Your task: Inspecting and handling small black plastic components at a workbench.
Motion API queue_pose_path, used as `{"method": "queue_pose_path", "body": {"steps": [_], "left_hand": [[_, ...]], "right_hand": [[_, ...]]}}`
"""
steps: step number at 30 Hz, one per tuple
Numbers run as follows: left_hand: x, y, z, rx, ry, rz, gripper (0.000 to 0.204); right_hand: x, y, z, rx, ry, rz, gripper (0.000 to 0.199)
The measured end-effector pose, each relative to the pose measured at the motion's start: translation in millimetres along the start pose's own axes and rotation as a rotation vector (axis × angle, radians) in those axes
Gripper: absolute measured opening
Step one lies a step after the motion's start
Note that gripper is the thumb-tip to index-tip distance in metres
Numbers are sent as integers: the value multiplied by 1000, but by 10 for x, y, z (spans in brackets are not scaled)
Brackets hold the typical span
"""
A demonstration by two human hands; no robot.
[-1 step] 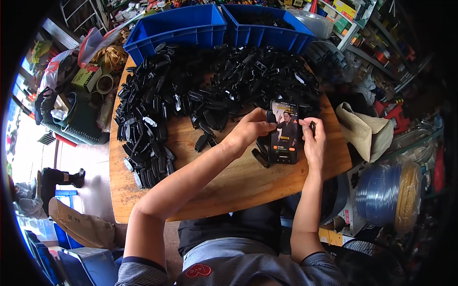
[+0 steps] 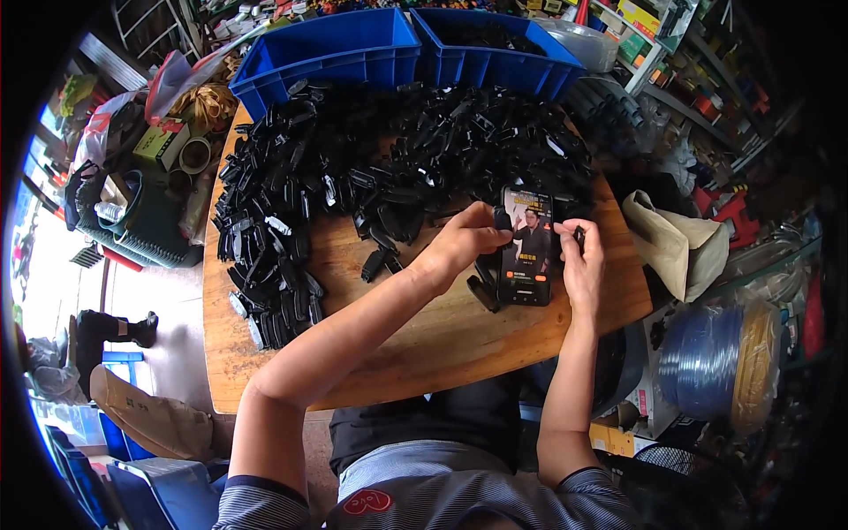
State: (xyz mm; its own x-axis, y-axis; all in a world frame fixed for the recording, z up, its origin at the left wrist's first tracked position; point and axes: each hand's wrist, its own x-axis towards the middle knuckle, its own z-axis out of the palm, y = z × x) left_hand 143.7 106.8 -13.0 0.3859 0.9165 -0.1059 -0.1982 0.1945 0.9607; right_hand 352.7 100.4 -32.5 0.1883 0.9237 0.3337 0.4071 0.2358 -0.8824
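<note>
A phone (image 2: 528,256) with a lit screen showing a person is on the wooden table, between my two hands. At its left edge my left hand (image 2: 473,237) is closed, thumb against the fingers. A dark piece shows by those fingertips, but what they grip is unclear. Just right of the phone, my right hand (image 2: 579,256) pinches a small black part (image 2: 579,234), partly hidden by the fingers. Black plastic pieces (image 2: 481,291) lie by the phone's lower left. A large heap of similar black plastic pieces (image 2: 291,159) covers the far and left side of the table.
Two blue bins (image 2: 327,66) stand behind the heap; the right one holds black pieces. The wooden tabletop (image 2: 406,344) shows bare near me. At the right are a beige cloth bag (image 2: 676,243) and wrapped spools (image 2: 720,362). A dark green basket (image 2: 141,221) stands left.
</note>
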Motion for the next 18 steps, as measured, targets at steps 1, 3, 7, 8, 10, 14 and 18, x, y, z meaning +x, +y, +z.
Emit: {"method": "queue_pose_path", "body": {"steps": [1, 3, 7, 8, 10, 14, 18], "left_hand": [[-11, -18, 3, -26, 2, 10, 17], [-38, -11, -22, -6, 6, -1, 18], [-100, 27, -29, 4, 9, -19, 20], [-113, 29, -18, 2, 10, -18, 20], [-125, 27, 18, -63, 23, -11, 22], [-106, -32, -7, -47, 3, -13, 22], [-118, -32, -22, -19, -4, -57, 28]], "right_hand": [[-18, -8, -1, -14, 5, 7, 9], [-38, 11, 5, -6, 1, -11, 9], [-67, -19, 8, 7, 2, -5, 10], [-69, -10, 3, 6, 0, -6, 10], [-68, 31, -16, -50, 9, -49, 11], [-80, 26, -2, -24, -6, -54, 12], [-92, -1, 5, 5, -7, -6, 11]]}}
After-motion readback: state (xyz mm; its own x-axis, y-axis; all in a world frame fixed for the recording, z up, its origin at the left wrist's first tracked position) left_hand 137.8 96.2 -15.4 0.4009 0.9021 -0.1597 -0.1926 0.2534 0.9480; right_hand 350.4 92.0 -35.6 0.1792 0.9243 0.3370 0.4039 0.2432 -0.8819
